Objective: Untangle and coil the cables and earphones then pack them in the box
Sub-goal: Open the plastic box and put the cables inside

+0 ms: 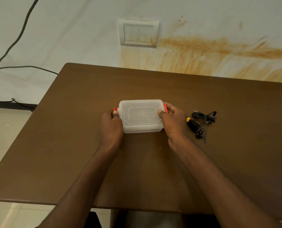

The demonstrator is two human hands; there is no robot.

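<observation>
A clear plastic box [141,115] with its lid on and orange side latches sits in the middle of the brown table [71,145]. My left hand [112,125] grips the box's left end, thumb by the left orange latch. At the right end, my right hand [174,122] holds the box with its thumb on the lid's edge and its fingers at the right latch. A tangled bundle of black cables and earphones [202,123], with a yellow-tipped plug, lies on the table just right of my right hand, apart from it.
The table stands against a stained wall with a switch plate [138,33]. Grey wires [22,30] run along the wall at left, off the table. Tiled floor shows to the left and below the table's near edge.
</observation>
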